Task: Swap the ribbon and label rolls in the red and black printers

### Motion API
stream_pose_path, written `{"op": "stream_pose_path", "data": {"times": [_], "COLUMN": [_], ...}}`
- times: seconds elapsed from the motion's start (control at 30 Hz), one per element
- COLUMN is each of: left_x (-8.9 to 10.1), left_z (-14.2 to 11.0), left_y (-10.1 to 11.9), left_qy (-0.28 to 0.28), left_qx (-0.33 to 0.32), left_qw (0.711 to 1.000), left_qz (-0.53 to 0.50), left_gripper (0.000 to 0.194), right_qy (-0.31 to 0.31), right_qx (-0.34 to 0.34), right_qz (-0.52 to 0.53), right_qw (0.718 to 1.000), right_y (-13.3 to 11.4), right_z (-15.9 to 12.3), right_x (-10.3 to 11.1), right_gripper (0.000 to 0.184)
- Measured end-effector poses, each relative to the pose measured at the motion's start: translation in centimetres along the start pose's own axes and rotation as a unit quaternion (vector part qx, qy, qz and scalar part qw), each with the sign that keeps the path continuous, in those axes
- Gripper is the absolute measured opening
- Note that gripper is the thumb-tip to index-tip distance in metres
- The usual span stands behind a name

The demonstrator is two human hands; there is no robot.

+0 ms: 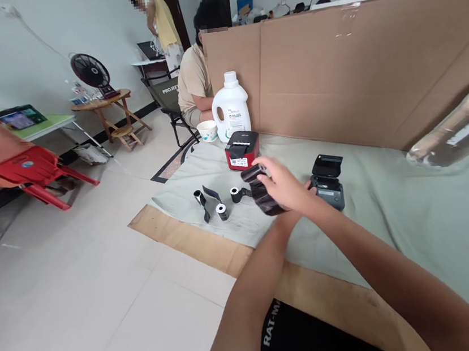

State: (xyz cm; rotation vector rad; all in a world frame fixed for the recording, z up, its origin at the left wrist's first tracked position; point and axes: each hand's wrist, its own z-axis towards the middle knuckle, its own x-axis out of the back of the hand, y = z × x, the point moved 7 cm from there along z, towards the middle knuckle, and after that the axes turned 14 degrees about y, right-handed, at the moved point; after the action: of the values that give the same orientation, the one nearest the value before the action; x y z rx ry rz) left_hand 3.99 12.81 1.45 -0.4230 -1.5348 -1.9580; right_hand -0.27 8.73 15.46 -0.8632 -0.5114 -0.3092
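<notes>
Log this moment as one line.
right hand: holds black roll | left hand: at dark printer, mostly hidden | lid: up | small rolls: on cloth

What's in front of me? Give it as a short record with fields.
Right hand: grips a glossy black film roll
Left hand: mostly hidden, visible part beside a dark grey boxy device
Device lid: open
Pale green cloth: bears three small black rolls left of the hands
Farther back: red and black boxy device, white plastic bottle
</notes>
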Motion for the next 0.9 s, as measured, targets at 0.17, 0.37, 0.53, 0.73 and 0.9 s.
{"op": "stream_pose_path", "data": {"times": [0.17,0.37,0.53,0.73,0.9], "left_x": [-0.9,-0.4,-0.2,-1.1,-1.4], "left_z": [-0.2,-1.0,-1.1,-0.4,0.0], "left_y": [0.2,0.7,0.8,0.4,0.3], "left_qy": [-0.053,-0.003,0.004,-0.06,-0.09], "left_qx": [-0.008,-0.028,-0.025,-0.004,0.006], "left_qw": [0.998,0.999,0.999,0.998,0.995], "left_qz": [0.025,0.043,0.038,0.032,0.036], "left_gripper": [0.045,0.047,0.046,0.05,0.051], "right_qy": [-0.168,-0.23,-0.232,-0.147,-0.257], "right_qx": [0.067,0.097,0.086,0.095,0.147], "right_qz": [-0.115,-0.26,-0.242,-0.222,-0.209], "right_qw": [0.977,0.933,0.938,0.959,0.932], "right_y": [-0.7,-0.5,-0.4,0.3,1.8], "right_z": [-2.0,-3.6,-3.8,0.3,1.0], "right_x": [-6.7,-10.8,-11.8,-9.8,-12.2], "right_gripper": [0.031,0.027,0.024,0.041,0.035]}}
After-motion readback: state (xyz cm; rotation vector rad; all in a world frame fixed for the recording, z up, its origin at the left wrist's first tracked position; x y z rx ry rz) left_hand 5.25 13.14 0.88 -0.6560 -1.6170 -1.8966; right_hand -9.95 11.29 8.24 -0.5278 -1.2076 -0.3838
